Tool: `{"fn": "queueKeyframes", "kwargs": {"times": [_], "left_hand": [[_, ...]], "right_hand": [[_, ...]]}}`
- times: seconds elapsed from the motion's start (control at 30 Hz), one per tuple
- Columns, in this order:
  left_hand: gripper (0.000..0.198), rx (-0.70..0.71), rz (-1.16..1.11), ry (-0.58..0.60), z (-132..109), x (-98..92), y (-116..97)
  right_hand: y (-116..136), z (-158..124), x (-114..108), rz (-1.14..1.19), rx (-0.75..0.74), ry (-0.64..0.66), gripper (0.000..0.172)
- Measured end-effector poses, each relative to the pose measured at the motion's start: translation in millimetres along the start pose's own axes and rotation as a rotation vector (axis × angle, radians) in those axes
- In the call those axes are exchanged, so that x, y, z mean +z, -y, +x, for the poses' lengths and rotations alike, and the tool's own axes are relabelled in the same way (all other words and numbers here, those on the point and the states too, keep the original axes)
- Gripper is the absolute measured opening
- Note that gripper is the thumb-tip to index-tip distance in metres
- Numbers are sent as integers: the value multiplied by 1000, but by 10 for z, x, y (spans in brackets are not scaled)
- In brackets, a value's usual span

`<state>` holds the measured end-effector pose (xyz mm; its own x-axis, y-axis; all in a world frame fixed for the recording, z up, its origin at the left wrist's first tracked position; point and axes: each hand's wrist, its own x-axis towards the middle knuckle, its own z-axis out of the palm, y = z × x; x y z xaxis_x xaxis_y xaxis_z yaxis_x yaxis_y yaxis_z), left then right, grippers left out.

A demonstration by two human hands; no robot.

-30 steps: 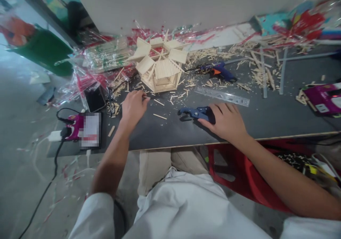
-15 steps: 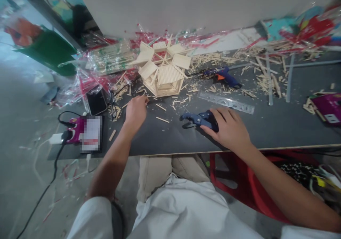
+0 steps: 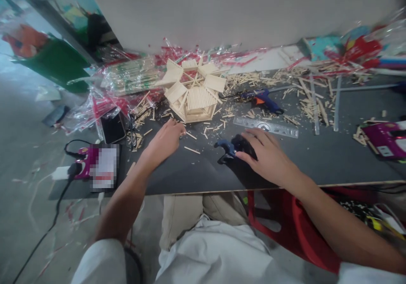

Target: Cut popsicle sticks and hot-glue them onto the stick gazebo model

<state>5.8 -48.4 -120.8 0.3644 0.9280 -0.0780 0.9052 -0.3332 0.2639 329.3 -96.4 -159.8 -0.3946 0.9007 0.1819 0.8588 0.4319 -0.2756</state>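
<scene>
My left hand (image 3: 166, 138) is low over the table with its fingers curled together. Its fingertips are at the left end of a short wooden stick (image 3: 191, 135); whether they grip anything is hidden. Another loose stick (image 3: 192, 150) lies just nearer to me. My right hand (image 3: 268, 155) is closed round the handles of a blue hand cutter (image 3: 226, 147), whose jaws point left and stand apart. Beyond my left hand stands a small model house (image 3: 199, 98) built of wooden sticks, with several flat roof panels fanning out.
Behind the right hand lie a clear ruler (image 3: 266, 126) and a blue glue gun (image 3: 266, 100). Stick offcuts and glue sticks (image 3: 314, 106) are scattered at the back right. Phones (image 3: 113, 127) and a purple power strip (image 3: 83, 163) are at the left, plastic wrapping behind.
My left hand has moved right and slightly nearer, towards the loose sticks. The cutter has turned in my right hand, so its jaws look different. The whole view has shifted slightly.
</scene>
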Motion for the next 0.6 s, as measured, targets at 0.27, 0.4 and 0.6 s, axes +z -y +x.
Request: {"fn": "queueKeyframes", "kwargs": {"times": [0.27,0.4,0.6], "left_hand": [[21,60,-1015,104,102,49,-112],[37,19,-1315,72,92,226,-58],[41,-28,-1435,22,152,395,-108]], "right_hand": [[379,679,-123,453,-311,76,31],[483,851,216,602,-441,-54,26],[407,848,394,691,-400,-187,30]]}}
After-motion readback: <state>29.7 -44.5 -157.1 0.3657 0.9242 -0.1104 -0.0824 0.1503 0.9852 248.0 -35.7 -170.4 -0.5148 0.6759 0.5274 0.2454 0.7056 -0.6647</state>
